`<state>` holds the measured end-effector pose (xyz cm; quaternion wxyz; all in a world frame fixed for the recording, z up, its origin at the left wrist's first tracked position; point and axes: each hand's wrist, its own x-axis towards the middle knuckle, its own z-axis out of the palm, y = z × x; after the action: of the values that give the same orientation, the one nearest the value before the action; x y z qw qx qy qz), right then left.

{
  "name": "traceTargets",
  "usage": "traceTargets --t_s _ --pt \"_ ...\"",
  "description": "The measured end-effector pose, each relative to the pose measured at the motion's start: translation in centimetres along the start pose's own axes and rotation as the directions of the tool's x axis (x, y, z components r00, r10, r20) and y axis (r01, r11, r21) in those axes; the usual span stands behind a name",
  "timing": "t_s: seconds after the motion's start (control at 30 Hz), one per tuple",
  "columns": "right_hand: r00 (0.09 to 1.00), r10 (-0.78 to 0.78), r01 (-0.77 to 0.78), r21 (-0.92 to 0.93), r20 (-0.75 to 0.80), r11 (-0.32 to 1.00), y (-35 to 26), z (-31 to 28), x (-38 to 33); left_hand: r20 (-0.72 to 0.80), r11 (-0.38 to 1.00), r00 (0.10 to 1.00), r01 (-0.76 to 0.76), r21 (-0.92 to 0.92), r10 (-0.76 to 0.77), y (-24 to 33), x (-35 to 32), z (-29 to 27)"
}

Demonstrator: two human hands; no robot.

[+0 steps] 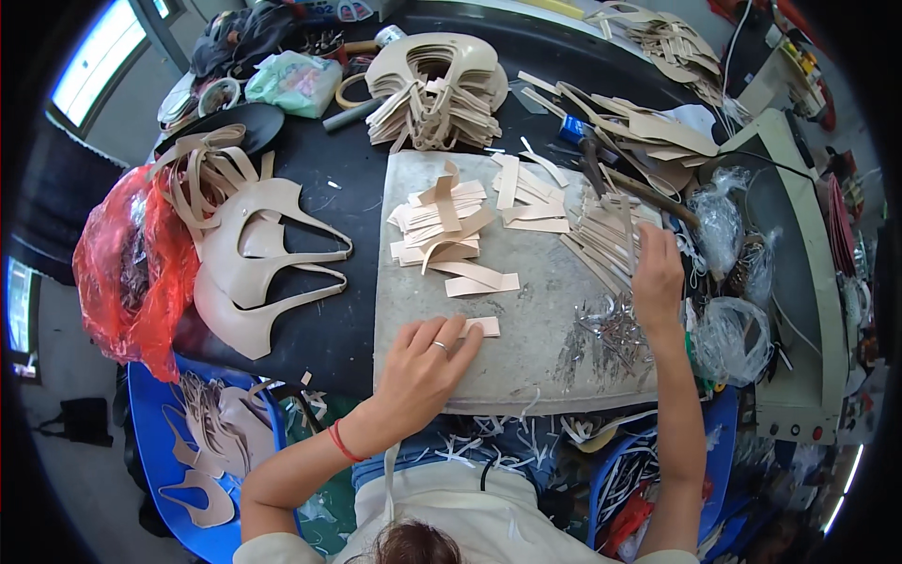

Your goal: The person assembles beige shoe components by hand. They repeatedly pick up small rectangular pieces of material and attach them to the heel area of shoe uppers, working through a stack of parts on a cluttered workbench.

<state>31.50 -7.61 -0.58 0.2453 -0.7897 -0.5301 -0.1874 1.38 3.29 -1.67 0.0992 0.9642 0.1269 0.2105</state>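
My left hand (pixel 425 362) presses its fingertips onto a short beige strip (pixel 487 327), which looks like leather, lying on the grey slab (pixel 545 348). My right hand (pixel 659 282) is closed at the slab's right edge, its fingers at a narrow pale strip (pixel 628 226) that stands up beside a row of narrow beige strips (pixel 597 240). Just below that row lies a heap of small shiny metal pieces (pixel 613 329). Beyond my left hand is a loose pile of wider beige strips (pixel 442 226), with more short strips (pixel 536 202) to its right.
Curved beige cut pieces (pixel 235 301) lie left of the slab, beside a red plastic bag (pixel 132 268). A stack of similar pieces (pixel 442 80) stands behind it. Blue chairs (pixel 155 461) holding offcuts flank me. A hammer (pixel 648 193) and clear plastic bags (pixel 728 338) are at the right.
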Motion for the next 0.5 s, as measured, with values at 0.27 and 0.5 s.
traceTargets --t_s 0.27,0.5 --pt "0.926 0.148 -0.341 0.596 0.348 0.727 -12.0 -2.8 -4.4 -0.092 0.886 0.972 0.157 -0.436 -0.217 1.2 -0.3 -1.8" --pt "0.896 0.003 -0.358 0.717 0.445 0.598 -15.2 -4.0 -5.4 0.439 -0.205 0.691 0.398 -0.894 -0.574 4.3 -0.4 -0.9"
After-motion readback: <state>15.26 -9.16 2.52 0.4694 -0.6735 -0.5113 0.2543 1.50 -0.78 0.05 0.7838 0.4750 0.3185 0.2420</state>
